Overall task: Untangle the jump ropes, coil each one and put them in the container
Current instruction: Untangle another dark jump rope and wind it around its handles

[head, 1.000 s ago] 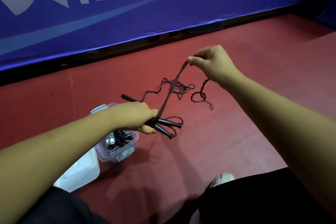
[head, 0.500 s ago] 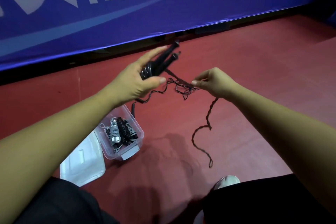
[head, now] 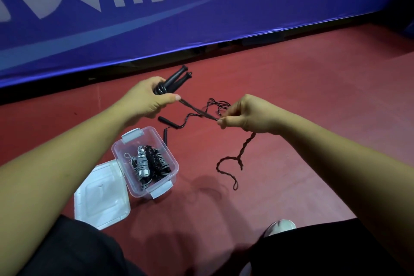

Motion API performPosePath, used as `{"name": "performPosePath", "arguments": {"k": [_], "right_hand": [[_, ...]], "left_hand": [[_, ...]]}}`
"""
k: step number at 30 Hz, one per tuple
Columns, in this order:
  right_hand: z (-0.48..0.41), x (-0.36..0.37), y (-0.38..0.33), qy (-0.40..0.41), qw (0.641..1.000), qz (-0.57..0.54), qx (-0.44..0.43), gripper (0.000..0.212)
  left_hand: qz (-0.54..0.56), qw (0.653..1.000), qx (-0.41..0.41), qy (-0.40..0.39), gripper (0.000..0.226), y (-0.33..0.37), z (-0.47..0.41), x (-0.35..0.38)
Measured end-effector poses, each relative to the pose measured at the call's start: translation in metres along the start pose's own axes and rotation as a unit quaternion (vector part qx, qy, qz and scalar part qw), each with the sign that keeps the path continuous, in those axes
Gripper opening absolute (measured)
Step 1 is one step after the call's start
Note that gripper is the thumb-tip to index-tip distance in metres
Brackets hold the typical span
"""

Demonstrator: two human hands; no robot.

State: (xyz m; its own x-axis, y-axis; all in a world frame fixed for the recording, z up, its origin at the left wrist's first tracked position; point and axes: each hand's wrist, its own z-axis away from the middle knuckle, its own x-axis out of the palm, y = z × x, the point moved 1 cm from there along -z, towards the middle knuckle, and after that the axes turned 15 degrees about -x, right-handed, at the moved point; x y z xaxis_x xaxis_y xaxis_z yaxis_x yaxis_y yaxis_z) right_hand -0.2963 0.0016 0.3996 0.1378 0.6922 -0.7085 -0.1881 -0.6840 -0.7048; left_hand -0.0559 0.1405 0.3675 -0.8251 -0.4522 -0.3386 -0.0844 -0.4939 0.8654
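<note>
We've got the L hand (head: 147, 96) up near the banner (head: 201, 18), grip wrapped round two black handles (head: 177, 78) plus a few coils. The rope (head: 197, 111) runs taut down to the R hand (head: 248, 114), grip pinching it thumb-to-finger, twisted tail (head: 235, 159) dangling below. The container (head: 132, 135) sits open on the floor (head: 302, 96) under the L forearm w/ coiled ropes (head: 154, 163) inside, lid (head: 100, 199) beside it, and another black rope (head: 169, 122) lies loose just beyond.
</note>
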Motion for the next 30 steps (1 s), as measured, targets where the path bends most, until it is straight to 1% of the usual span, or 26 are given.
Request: {"name": "performPosePath", "arguments": {"k": [2, 4, 6, 8, 10, 13, 17, 21, 23, 26, 28, 30], "right_hand": [[0.002, 0.001, -0.004, 0.005, 1.000, 0.014, -0.010, 0.016], [0.002, 0.004, -0.007, 0.011, 1.000, 0.007, -0.015, 0.019], [0.001, 0.007, -0.007, 0.022, 0.999, -0.016, -0.017, 0.023], [0.002, 0.008, -0.009, 0.035, 0.998, -0.039, -0.022, 0.024], [0.003, 0.008, -0.015, 0.045, 0.997, -0.062, -0.029, 0.025], [0.007, 0.001, -0.024, 0.073, 0.991, -0.112, -0.029, 0.025], [0.010, -0.009, -0.033, 0.098, 0.987, -0.125, -0.032, 0.029], [0.010, -0.014, -0.037, 0.125, 0.985, -0.113, -0.042, 0.029], [0.009, -0.016, -0.036, 0.129, 0.985, -0.106, -0.045, 0.029], [0.006, -0.019, -0.031, 0.121, 0.990, -0.056, -0.050, 0.034], [0.004, -0.022, -0.025, 0.101, 0.992, 0.027, -0.068, 0.032], [0.001, -0.026, -0.018, 0.083, 0.989, 0.095, -0.077, 0.030]], "left_hand": [[-0.103, 0.993, 0.025, 0.044, 0.031, -0.003, -0.003, -0.001], [-0.208, 0.973, 0.059, 0.086, 0.034, -0.004, -0.005, -0.002], [-0.259, 0.959, 0.069, 0.097, 0.038, -0.004, -0.005, -0.002], [-0.292, 0.949, 0.062, 0.099, 0.042, -0.004, -0.002, -0.001], [-0.341, 0.932, 0.064, 0.108, 0.046, -0.001, 0.002, 0.003], [-0.411, 0.906, 0.074, 0.076, 0.049, 0.002, 0.009, 0.011], [-0.438, 0.894, 0.093, 0.015, 0.045, 0.002, 0.019, 0.030], [-0.445, 0.890, 0.102, -0.020, 0.030, 0.000, 0.025, 0.047], [-0.460, 0.880, 0.114, -0.034, 0.024, -0.003, 0.027, 0.057], [-0.499, 0.850, 0.157, -0.063, 0.021, -0.005, 0.034, 0.071], [-0.517, 0.830, 0.188, -0.092, 0.019, -0.005, 0.037, 0.074], [-0.527, 0.814, 0.218, -0.107, 0.026, -0.003, 0.042, 0.075]]}}
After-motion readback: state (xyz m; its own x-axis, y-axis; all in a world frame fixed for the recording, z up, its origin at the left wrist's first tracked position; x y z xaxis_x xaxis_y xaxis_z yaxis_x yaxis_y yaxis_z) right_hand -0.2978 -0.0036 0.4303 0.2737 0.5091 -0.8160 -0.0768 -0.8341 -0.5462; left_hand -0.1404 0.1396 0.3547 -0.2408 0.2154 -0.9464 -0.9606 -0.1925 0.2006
